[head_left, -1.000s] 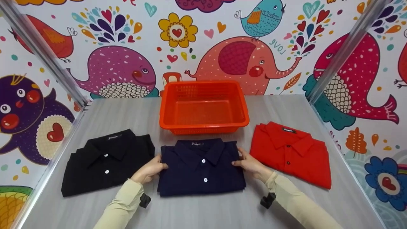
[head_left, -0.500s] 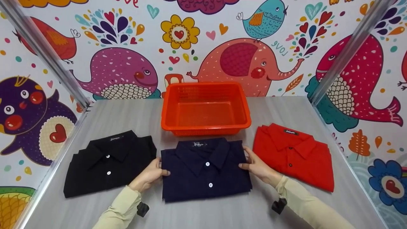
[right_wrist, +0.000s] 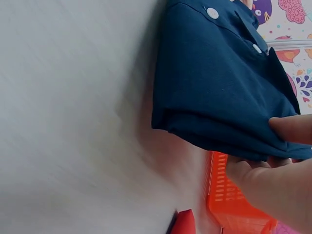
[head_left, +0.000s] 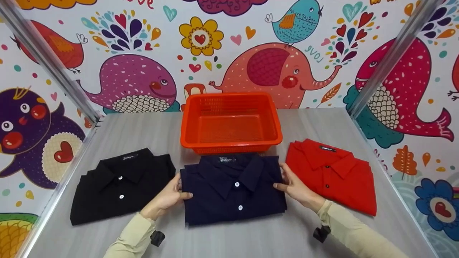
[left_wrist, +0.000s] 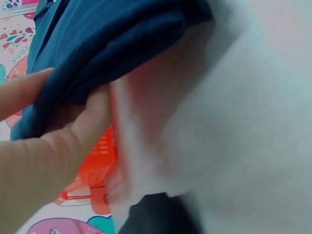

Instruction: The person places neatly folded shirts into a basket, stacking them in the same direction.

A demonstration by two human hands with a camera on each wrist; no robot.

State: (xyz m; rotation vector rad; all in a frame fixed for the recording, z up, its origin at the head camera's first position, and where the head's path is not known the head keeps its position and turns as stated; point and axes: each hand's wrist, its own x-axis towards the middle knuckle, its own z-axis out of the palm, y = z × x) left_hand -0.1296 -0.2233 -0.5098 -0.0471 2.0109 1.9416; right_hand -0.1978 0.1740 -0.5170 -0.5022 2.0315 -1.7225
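The left hand (head_left: 166, 198) and right hand (head_left: 298, 189) are pinching the folded navy collared shirt (head_left: 211, 206) at nine and three o'clock, holding it at six o'clock of the orange basket (head_left: 231, 145). Its collar label (head_left: 227, 159) is showing illegibly small pale script; at the shirt's one o'clock, wall lettering (head_left: 314, 54) is reading "LOVE".

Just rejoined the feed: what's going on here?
A person's left hand and right hand grip opposite sides of a folded navy shirt, holding it off the table. The orange basket stands behind it. A folded black shirt lies to the left and a folded red shirt to the right.
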